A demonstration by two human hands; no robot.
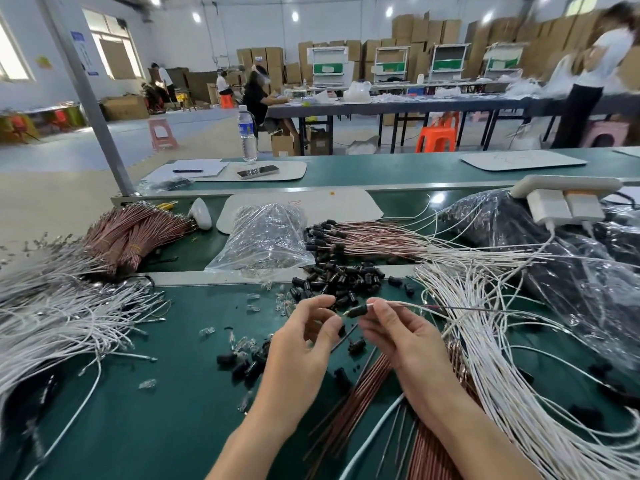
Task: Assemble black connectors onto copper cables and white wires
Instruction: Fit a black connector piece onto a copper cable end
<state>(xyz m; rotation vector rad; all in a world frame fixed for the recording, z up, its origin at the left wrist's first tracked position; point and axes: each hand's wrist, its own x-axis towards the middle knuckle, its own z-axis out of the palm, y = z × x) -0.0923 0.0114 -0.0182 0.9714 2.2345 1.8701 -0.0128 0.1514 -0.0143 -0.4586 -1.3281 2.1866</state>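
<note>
My right hand pinches a black connector with a white wire running out of it to the right. My left hand is curled beside it, fingertips pinching a small metal tip at the connector's left end. A pile of loose black connectors lies just beyond my hands. Copper cables lie under my right forearm. White wires fan out at the right and a second heap of white wires lies at the left.
A clear bag of small parts sits behind the pile. Finished copper cables with connectors lie behind right, bundled copper cables behind left. Black-filled plastic bags and a power strip crowd the right. Small clear parts dot the green mat.
</note>
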